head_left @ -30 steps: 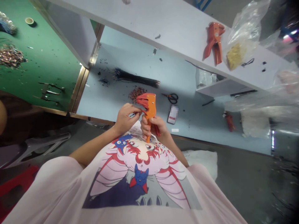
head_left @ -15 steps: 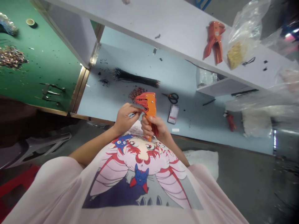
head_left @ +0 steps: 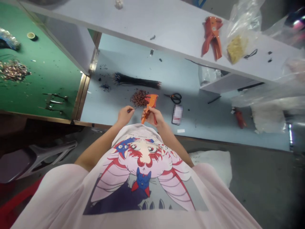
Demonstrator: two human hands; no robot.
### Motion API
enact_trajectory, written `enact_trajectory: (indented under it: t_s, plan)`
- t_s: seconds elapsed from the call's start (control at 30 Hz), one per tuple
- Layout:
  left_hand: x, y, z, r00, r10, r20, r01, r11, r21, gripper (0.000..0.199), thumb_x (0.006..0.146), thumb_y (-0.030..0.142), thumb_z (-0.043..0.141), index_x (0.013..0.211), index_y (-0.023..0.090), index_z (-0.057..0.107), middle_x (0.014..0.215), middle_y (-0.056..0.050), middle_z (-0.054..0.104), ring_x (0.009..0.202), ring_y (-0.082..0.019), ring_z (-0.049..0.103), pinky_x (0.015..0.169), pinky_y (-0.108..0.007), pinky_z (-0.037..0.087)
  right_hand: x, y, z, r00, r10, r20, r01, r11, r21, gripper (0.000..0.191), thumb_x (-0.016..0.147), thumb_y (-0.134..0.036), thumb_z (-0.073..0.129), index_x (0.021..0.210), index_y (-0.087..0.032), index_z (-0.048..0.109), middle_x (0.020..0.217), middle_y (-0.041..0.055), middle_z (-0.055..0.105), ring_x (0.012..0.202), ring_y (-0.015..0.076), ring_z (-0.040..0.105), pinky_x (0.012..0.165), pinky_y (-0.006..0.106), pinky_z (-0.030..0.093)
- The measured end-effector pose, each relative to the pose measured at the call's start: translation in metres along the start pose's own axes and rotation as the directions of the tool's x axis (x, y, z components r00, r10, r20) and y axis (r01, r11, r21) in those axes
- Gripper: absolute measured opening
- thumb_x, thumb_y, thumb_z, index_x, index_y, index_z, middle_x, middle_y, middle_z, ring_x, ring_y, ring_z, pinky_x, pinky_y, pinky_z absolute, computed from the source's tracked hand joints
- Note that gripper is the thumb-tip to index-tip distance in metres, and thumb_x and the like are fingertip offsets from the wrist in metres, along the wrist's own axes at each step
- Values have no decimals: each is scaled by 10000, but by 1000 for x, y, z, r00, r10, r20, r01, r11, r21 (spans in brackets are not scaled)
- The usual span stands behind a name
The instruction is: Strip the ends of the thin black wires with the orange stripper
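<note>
My right hand (head_left: 153,115) is wrapped round the handles of an orange wire stripper (head_left: 151,101), whose head points away from me over the table. To its left, my left hand (head_left: 125,115) is closed in a pinch on a thin dark wire (head_left: 129,111); most of the wire is hidden by the fingers. A gap separates that hand from the tool. Just beyond both hands lies a heap of small brownish clippings (head_left: 138,98), partly covered by the stripper's head. Farther back is a long bundle of black wires (head_left: 138,80).
Black-handled scissors (head_left: 176,98) and a phone (head_left: 177,114) lie right of my hands. A raised white shelf (head_left: 166,28) crosses the back, holding another red wire stripper (head_left: 213,38) and a bag of yellowish pieces (head_left: 235,51). A metal-edged green table (head_left: 59,60) adjoins on the left.
The stripper has moved away from me, from beside my left fingers to the heap, and tilted. My left hand has drawn apart from it, its fingers now curled closer.
</note>
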State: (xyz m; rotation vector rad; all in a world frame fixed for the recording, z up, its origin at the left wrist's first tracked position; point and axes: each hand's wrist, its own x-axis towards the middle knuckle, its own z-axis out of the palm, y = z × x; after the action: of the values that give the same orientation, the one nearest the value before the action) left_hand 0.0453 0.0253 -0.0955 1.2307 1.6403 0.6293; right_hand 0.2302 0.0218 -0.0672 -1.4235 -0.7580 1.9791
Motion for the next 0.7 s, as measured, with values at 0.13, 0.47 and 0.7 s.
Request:
enact_trajectory:
  t_s: [0.13, 0.47, 0.7]
  plan:
    - [17, -56, 4, 965, -242, 104, 236, 969, 68, 151, 799, 183, 604, 655, 143, 622, 692, -42, 629, 780, -183, 592, 740, -287, 461, 20, 37, -40, 940, -41, -338, -91, 926, -366, 145, 800, -314, 477, 750, -180, 448, 637, 21, 554, 599, 145, 564, 587, 248, 466]
    - [23, -93, 30, 813, -434, 388, 387, 901, 196, 183, 855, 304, 590, 870, 125, 628, 870, -34, 645, 792, -139, 610, 727, -294, 514, 1, 111, -87, 882, -83, -464, -251, 751, -611, 143, 730, -232, 579, 852, -164, 548, 820, 77, 636, 778, 207, 582, 693, 274, 403]
    - [55, -73, 49, 844, -395, 362, 372, 918, 135, 172, 760, 294, 661, 707, 157, 570, 665, -29, 656, 619, -130, 618, 594, -238, 444, 20, 113, -70, 927, -97, -363, -176, 741, -648, 221, 760, -234, 576, 958, -137, 567, 883, 111, 662, 793, 211, 590, 672, 260, 394]
